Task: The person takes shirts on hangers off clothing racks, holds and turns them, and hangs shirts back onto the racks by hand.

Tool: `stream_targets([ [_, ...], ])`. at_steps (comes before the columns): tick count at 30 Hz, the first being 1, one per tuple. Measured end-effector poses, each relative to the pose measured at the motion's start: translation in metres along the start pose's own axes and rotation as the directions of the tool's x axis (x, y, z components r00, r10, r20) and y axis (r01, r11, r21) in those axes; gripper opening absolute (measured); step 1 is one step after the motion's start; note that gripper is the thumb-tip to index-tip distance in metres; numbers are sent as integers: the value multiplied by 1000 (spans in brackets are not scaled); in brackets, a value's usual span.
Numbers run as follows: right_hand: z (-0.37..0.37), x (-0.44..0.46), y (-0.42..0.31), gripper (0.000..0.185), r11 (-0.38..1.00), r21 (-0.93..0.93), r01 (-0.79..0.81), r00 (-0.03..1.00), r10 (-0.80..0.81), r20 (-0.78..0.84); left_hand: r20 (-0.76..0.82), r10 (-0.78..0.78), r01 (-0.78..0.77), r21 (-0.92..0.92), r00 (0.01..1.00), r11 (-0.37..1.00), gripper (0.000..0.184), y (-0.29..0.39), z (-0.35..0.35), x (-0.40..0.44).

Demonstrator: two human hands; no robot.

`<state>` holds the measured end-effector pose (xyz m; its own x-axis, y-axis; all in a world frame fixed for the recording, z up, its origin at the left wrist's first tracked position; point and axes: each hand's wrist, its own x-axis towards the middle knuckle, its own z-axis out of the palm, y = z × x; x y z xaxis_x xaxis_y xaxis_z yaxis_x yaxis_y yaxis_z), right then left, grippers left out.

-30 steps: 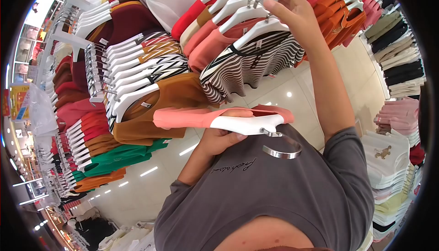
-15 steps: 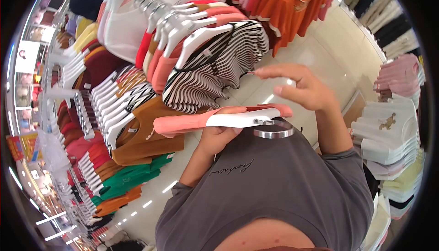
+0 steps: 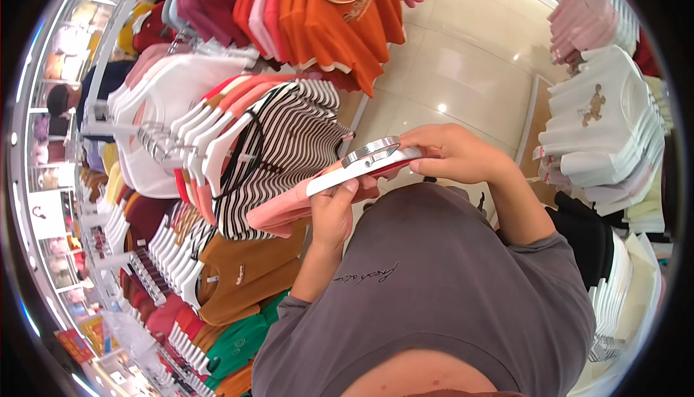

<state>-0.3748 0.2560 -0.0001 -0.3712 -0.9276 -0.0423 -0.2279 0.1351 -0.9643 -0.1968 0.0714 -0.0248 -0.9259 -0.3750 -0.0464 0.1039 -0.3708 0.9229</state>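
A white hanger (image 3: 334, 179) with a coral pink garment (image 3: 278, 210) on it is held in front of my chest. My left hand (image 3: 332, 213) grips the hanger and garment from below, thumb on the white plastic. At the other end, my right hand (image 3: 452, 153) pinches the hanger's shoulder and the cloth. The wide metal hook (image 3: 371, 151) stands up between the two hands. Just beyond the held garment hangs a black-and-white striped top (image 3: 278, 151), on the nearest white hanger of its row.
Orange shirts (image 3: 325, 21) hang at the top. Brown (image 3: 249, 270) and green garments (image 3: 242, 339) hang at the lower left. White shirts (image 3: 589, 130) and pink shirts (image 3: 589, 18) are on the right. Pale floor tiles (image 3: 463, 57) run between the racks.
My right hand has come down from the rail and taken hold of the hanger's free end. The held hanger has tilted, its hook now upward. The racks have shifted as the view turned.
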Motion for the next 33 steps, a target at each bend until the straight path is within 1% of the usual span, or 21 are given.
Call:
stream_targets([
  [1,-6,-6,2,37,1000,2,-2,1000,3,-22,21,-7,7,4,1000,1000,36,-4,6,4],
  [3,-18,-17,7,36,994,-47,-100,994,98,-38,33,-34,34,-15,999,999,36,-13,19,11],
  [4,-23,-22,12,36,994,-43,-103,993,100,-56,50,-39,40,-11,998,999,36,-16,27,16],
  [6,-30,-33,22,34,994,-106,-32,997,24,-71,66,-12,12,-12,998,1000,34,-23,44,24],
  [7,-34,-38,24,34,994,-102,-38,996,30,-84,78,-20,21,-11,997,1000,34,-27,49,28],
  [9,-42,-47,26,37,977,-198,-74,993,54,-107,156,-35,39,-16,987,999,36,-37,56,34],
  [10,-44,-51,31,37,978,-195,-80,992,58,-116,163,-41,44,-15,986,999,36,-42,58,36],
  [12,-45,-56,47,40,961,-275,-13,980,-43,-196,252,-89,88,17,964,996,38,-50,62,42],
  [13,-46,-57,51,40,963,-269,-13,979,-43,-198,252,-94,91,22,963,996,38,-49,67,43],
  [15,-46,-56,58,43,944,-330,15,970,-94,-224,241,-145,149,3,960,989,39,-45,77,44],
  [19,-50,-47,55,41,956,-293,-5,965,-73,-253,301,-193,198,15,934,980,44,-51,73,54],
  [22,-58,-39,54,34,967,-250,-48,979,-4,-204,306,-246,242,50,920,969,45,-55,71,68],
  [24,-64,-35,56,25,974,-193,-118,959,61,-278,334,-273,268,61,902,961,46,-58,71,84],
  [26,-73,-32,63,23,968,-181,-171,942,107,-319,373,-294,290,69,880,955,47,-63,72,105],
  [27,-79,-30,67,22,963,-165,-213,925,144,-351,423,-289,286,73,859,955,47,-68,72,117],
  [28,-85,-28,71,22,959,-173,-224,920,150,-361,473,-282,280,76,835,957,47,-72,72,131],
  [29,-92,-25,75,21,969,-118,-219,906,157,-394,486,-276,280,65,829,958,47,-72,75,145],
  [30,-101,-20,76,21,976,-66,-209,891,162,-423,526,-303,314,70,795,947,47,-71,80,160],
  [31,-113,-14,73,21,972,-85,-217,889,161,-428,564,-324,343,75,759,936,47,-70,84,176],
  [32,-126,-7,64,22,959,71,-276,865,279,-416,596,-332,318,133,731,939,45,-68,86,192],
  [33,-139,1,57,24,917,227,-329,836,394,-382,598,-319,313,118,735,942,45,-68,87,208],
])
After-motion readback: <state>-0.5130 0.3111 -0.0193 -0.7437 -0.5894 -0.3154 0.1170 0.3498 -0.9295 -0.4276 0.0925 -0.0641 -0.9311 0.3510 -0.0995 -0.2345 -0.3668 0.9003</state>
